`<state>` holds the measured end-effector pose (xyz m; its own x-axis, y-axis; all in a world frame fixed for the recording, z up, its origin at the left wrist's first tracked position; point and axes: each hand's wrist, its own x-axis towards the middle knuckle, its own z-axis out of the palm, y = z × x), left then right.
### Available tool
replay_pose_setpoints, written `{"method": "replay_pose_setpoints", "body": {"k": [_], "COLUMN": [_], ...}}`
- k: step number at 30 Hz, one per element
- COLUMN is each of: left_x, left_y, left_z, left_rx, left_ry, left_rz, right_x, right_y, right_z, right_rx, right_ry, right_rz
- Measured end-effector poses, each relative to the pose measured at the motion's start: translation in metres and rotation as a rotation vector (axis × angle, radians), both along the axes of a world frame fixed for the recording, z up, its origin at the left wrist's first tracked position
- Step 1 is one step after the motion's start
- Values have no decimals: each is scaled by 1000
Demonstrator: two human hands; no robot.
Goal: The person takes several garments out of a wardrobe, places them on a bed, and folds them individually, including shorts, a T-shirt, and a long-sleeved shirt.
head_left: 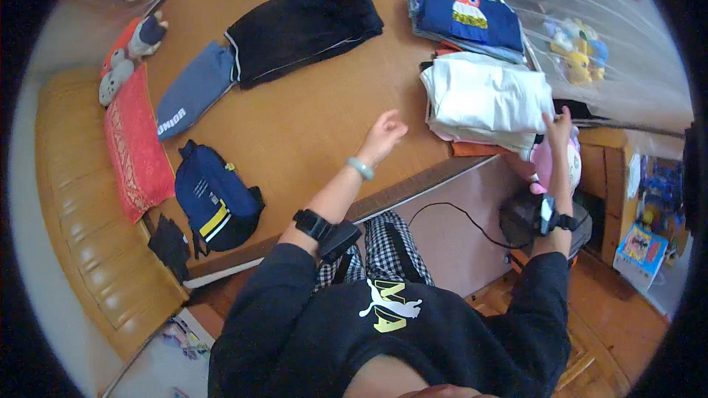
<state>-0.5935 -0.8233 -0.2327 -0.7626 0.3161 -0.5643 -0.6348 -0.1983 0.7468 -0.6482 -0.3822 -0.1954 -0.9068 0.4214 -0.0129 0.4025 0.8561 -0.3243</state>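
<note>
My left hand [385, 135] hangs over the bed's brown surface, its fingers loosely bent and nothing visible in them. At the right edge of a pile of folded white clothes [487, 92] is my right hand [558, 131], thumb and fingers apart. Its thumb is close to the cloth; I cannot tell whether they touch. Just beyond the white pile lies a stack of folded clothes topped by a navy shirt [501, 21] with a cartoon figure. Folded black trousers [306, 33] lie farther left, against a blue-grey folded garment [195, 88].
A navy backpack [214, 195] sits at the bed's near left, beside a red pillow [136, 140] and stuffed toys [122, 74]. More plush toys [579, 51] show at the right by the sheer netting. A pink toy [554, 166] and a black cable [472, 217] are by the bed's edge.
</note>
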Motion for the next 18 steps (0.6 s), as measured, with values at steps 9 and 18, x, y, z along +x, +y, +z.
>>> {"method": "replay_pose_setpoints", "body": {"k": [9,18], "left_x": [235,338], "left_y": [-199,-307], "left_z": [-61,-45], "left_rx": [-341,-203], "left_ry": [-571,-723], "left_rz": [436,1305], "right_x": [67,99], "right_y": [-223,-372], "right_z": [-81,-79], "right_rx": [-67,-185], "right_ry": [-297,-133], "right_rz": [624,895]}}
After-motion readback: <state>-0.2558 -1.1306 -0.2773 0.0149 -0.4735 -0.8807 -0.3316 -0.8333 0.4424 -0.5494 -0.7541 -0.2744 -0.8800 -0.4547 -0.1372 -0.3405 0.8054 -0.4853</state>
